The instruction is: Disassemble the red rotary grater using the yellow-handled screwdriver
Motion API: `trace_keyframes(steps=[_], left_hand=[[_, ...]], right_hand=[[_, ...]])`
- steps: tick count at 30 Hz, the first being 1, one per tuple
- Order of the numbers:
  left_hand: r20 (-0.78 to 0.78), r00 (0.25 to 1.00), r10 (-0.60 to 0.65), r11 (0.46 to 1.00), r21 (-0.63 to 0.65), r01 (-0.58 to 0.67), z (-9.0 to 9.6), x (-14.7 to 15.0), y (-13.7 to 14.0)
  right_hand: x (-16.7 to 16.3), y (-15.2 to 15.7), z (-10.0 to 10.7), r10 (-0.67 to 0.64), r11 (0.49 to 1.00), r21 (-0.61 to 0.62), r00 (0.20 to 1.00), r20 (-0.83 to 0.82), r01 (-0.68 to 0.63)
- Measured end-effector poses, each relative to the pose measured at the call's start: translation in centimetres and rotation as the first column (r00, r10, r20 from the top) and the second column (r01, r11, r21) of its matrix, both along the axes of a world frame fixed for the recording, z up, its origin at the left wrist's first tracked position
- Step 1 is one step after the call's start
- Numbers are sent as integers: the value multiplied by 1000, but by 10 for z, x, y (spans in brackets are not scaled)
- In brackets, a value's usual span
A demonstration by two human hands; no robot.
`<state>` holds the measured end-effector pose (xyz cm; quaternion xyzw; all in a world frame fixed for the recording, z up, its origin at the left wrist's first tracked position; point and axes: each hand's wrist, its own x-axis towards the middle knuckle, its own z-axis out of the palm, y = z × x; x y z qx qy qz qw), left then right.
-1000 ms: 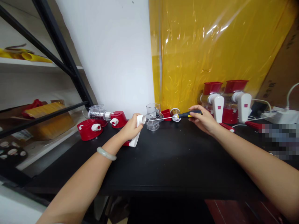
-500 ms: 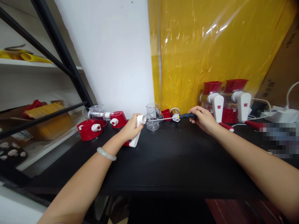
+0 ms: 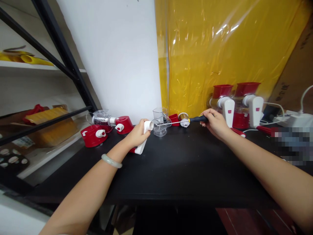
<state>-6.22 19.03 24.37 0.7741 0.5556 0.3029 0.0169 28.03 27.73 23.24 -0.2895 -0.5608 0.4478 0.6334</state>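
My left hand (image 3: 139, 134) is closed around a white crank handle (image 3: 141, 147) with a red grip, its round open socket facing right. In my right hand (image 3: 213, 121) is a screwdriver (image 3: 198, 119) with a black and yellow handle, held level. The long metal shaft points left, its tip close to the socket; whether it touches cannot be made out. Behind the shaft stands a clear plastic grater housing (image 3: 160, 130). A red part (image 3: 174, 119) and a metal grater drum (image 3: 184, 120) lie just right of it.
Red bases (image 3: 94, 136) and a drum in a clear housing (image 3: 101, 117) stand at the left. Two assembled rotary graters (image 3: 248, 104) stand at the right, near a white power strip (image 3: 297, 120). A black shelf frame (image 3: 66, 49) borders the black table (image 3: 181, 173) on the left.
My right hand has shifted slightly right and up with the screwdriver, drawing its tip a little away from the socket. My left hand and the crank handle stay in place.
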Motion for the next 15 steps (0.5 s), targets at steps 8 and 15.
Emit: trace_keyframes(steps=[8,15], left_hand=[[-13,1000,-22,999,-35,21,1,3,-2],[-30,999,-19,999,-47,18,0,2,-2]], right_hand=[[2,6,-8,7,1000,24,997,75,-9],[-2,-1,-3,37,999,17,998,59,-39]])
